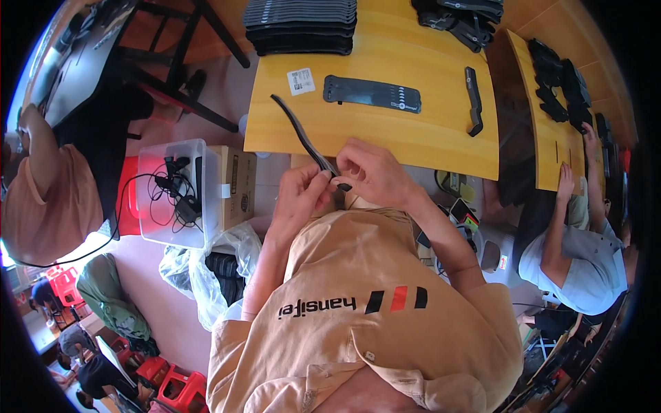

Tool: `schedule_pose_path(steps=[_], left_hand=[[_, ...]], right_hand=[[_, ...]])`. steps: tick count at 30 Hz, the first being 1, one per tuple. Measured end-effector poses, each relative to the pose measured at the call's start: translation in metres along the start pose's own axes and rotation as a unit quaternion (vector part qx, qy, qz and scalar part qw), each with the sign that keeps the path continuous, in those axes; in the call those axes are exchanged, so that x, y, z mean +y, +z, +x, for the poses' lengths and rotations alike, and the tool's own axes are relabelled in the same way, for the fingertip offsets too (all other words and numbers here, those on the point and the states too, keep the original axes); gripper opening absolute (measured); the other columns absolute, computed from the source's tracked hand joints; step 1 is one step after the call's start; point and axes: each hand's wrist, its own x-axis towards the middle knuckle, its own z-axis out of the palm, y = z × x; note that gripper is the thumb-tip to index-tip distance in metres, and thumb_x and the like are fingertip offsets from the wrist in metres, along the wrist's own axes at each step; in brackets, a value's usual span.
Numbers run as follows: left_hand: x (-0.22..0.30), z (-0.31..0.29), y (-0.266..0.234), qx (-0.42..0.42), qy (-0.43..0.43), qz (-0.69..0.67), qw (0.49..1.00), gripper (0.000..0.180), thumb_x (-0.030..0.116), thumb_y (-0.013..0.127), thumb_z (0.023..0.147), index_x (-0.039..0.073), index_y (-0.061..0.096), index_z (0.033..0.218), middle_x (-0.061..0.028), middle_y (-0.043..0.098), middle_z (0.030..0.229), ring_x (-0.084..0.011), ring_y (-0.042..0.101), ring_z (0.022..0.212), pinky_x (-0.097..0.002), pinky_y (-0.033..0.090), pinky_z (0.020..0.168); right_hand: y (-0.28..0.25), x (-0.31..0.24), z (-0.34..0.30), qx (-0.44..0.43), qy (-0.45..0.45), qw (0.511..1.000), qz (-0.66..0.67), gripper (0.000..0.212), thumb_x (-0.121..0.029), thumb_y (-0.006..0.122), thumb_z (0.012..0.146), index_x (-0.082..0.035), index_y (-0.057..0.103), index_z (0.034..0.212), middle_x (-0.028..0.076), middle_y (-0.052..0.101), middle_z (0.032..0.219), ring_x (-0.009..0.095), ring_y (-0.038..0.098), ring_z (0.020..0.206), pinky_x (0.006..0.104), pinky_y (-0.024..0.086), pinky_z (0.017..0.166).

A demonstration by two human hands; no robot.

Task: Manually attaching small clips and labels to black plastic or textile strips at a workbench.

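Observation:
Both hands are in front of my body, just off the near edge of the wooden table. Between them is a long, narrow black strap, its free end pointing up and left over the table. My left hand pinches the strap near its lower end. Close beside it, my right hand has its fingers curled and closed on the same end. What the fingertips do there is partly hidden. On the table ahead lies a flat dark grey band with white marks. A small white printed label lies to its left.
A stack of dark grey bands and a black pile sit at the far side. A bent black strip lies right. At left stands a clear bin with cables. Other people work at both sides.

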Motion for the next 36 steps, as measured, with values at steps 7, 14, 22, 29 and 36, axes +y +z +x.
schedule_pose_path(steps=[7,14,22,29,36], left_hand=[[0.024,-0.015,-0.008,-0.124,-0.023,0.05,0.991,0.019,0.013,0.049,0.086,-0.001,0.057,0.076,0.0024,0.049,0.058,-0.0036,0.042,0.052,-0.0203,0.03,0.044],[0.023,-0.024,0.004,-0.076,-0.01,-0.02,0.997,0.02,0.015,0.051,0.087,-0.002,0.058,0.08,-0.0028,0.052,0.058,-0.0072,0.042,0.051,-0.0223,0.036,0.048],[0.025,-0.021,0.011,-0.012,0.103,0.195,0.975,0.029,0.019,0.051,0.089,-0.003,0.053,0.071,-0.008,0.045,0.051,-0.0124,0.039,0.048,-0.0283,0.035,0.046],[0.035,-0.026,0.012,-0.034,0.07,0.075,0.994,0.033,0.017,0.049,0.09,0.0,0.051,0.062,-0.0005,0.046,0.048,-0.0054,0.041,0.044,-0.0236,0.031,0.041],[0.033,-0.024,0.017,0.011,0.057,-0.014,0.998,0.033,0.016,0.049,0.09,0.003,0.049,0.06,0.003,0.043,0.048,-0.0031,0.038,0.044,-0.0207,0.027,0.041]], right_hand=[[-0.005,-0.016,-0.005,-0.09,-0.085,0.992,0.015,0.01,-0.009,0.057,0.077,-0.003,0.05,0.079,0.012,0.051,0.069,0.031,0.052,0.065,0.0393,0.039,0.058],[0.01,-0.028,-0.017,-0.002,-0.06,0.992,0.112,0.007,-0.008,0.052,0.081,-0.003,0.05,0.077,0.011,0.048,0.062,0.024,0.047,0.054,0.0329,0.035,0.05],[0.011,-0.028,-0.016,-0.017,0.132,0.908,0.397,0.013,-0.01,0.04,0.081,-0.005,0.044,0.069,-0.002,0.039,0.055,0.004,0.034,0.044,0.0178,0.024,0.04],[0.005,-0.023,-0.015,-0.107,0.22,0.719,0.65,0.014,-0.015,0.046,0.081,-0.007,0.042,0.07,-0.002,0.036,0.054,0.005,0.031,0.042,0.0186,0.024,0.038],[0.018,-0.033,-0.012,0.078,-0.043,0.989,0.118,0.02,-0.012,0.054,0.084,-0.001,0.044,0.071,0.001,0.043,0.058,0.009,0.041,0.051,0.0241,0.03,0.046]])
